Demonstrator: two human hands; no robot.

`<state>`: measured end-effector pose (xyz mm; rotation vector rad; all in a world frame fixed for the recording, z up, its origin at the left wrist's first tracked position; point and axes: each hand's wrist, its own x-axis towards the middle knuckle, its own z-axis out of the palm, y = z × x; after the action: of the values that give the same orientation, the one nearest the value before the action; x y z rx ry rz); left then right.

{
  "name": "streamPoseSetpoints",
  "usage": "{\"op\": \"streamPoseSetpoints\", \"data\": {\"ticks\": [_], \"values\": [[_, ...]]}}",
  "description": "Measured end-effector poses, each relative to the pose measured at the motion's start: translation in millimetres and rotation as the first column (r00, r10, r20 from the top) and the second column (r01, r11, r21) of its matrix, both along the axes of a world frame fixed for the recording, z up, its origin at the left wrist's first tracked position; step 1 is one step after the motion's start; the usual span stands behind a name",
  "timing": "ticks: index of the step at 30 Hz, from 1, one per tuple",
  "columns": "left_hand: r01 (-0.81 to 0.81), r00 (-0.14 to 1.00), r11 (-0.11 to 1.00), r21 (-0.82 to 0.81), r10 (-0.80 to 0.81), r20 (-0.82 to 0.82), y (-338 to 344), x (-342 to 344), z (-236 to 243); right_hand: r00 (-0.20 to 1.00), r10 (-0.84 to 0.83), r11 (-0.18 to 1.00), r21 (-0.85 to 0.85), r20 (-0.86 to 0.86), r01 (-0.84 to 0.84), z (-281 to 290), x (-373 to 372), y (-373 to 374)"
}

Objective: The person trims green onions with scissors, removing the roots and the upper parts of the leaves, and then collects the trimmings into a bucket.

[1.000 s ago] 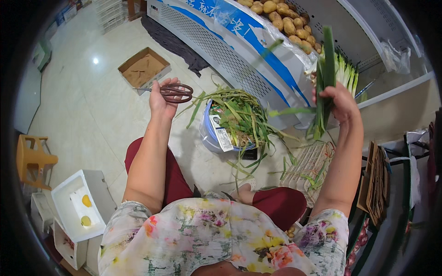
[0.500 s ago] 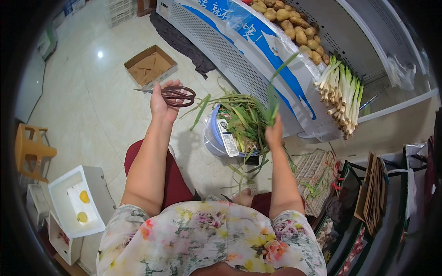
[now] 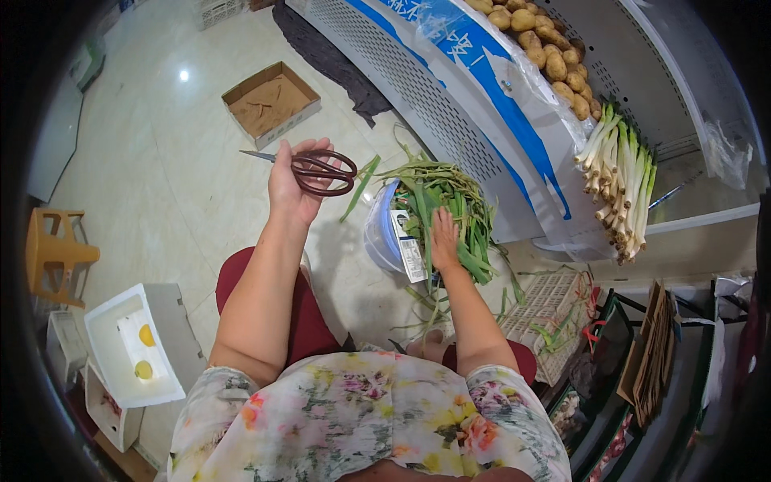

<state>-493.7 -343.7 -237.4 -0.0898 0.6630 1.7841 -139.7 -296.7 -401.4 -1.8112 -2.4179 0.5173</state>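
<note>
My left hand (image 3: 295,185), palm turned up, holds a pair of scissors (image 3: 325,172) with dark red looped handles; the pointed blades stick out to the left past the thumb. Green leek or scallion leaves (image 3: 438,186) are heaped above the rim of a pale blue bucket (image 3: 381,233), some hanging over its sides. On top of that heap my right hand (image 3: 444,239) lies flat with its fingers stretched out, pressing on the leaves. A white printed carton (image 3: 408,247) is wedged at the bucket's near side.
Beyond the bucket stands a vegetable shelf with potatoes (image 3: 554,56) and a bunch of scallions (image 3: 618,185). A shallow cardboard box (image 3: 271,100) sits on the tiled floor. At left are a yellow stool (image 3: 58,253) and a white foam box (image 3: 144,345); a white basket (image 3: 546,317) lies at right.
My right hand has come down and left from the bucket's right side onto the heap; the long leaves it held upright now lie there. The scissors stay in my left hand.
</note>
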Motion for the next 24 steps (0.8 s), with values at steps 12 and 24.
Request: {"op": "streamPoseSetpoints", "data": {"ticks": [12, 24], "values": [[0.294, 0.950, 0.956, -0.001, -0.293, -0.111, 17, 32, -32, 0.984, 0.043, 0.999, 0.038, -0.174, -0.036, 46, 9, 4], [0.454, 0.881, 0.891, 0.002, -0.448, -0.151, 5, 56, -42, 0.427, -0.736, 0.677, -0.568, -0.526, 0.468, 56, 90, -154]]}}
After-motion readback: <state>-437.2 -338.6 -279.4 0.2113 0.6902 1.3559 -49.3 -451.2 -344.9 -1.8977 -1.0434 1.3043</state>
